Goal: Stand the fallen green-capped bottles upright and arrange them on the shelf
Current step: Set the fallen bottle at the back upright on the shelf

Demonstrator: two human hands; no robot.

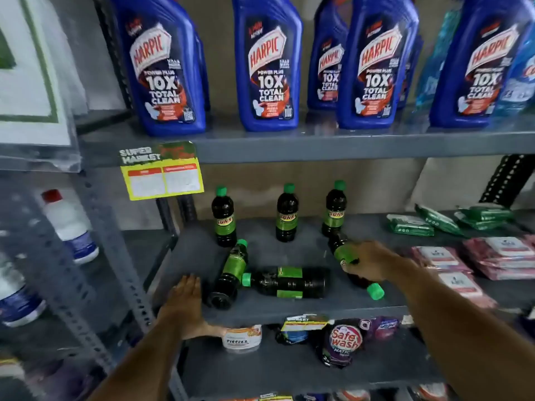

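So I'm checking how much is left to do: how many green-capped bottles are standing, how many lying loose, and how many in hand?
Standing upright: 3
Lying loose on the shelf: 2
Gripped by the right hand, still tipped: 1
Total: 6

Glossy dark plastic bottles [285, 282] (green caps duller) lie on matt grey metal shelf [289, 309].

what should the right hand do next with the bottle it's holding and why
Probably tip it upright and set it in line with the standing ones. The right hand grips a tilted bottle with its green cap pointing toward the shelf's front edge, while three bottles stand at the back. Two more lie flat nearby; the left hand rests flat on the shelf.
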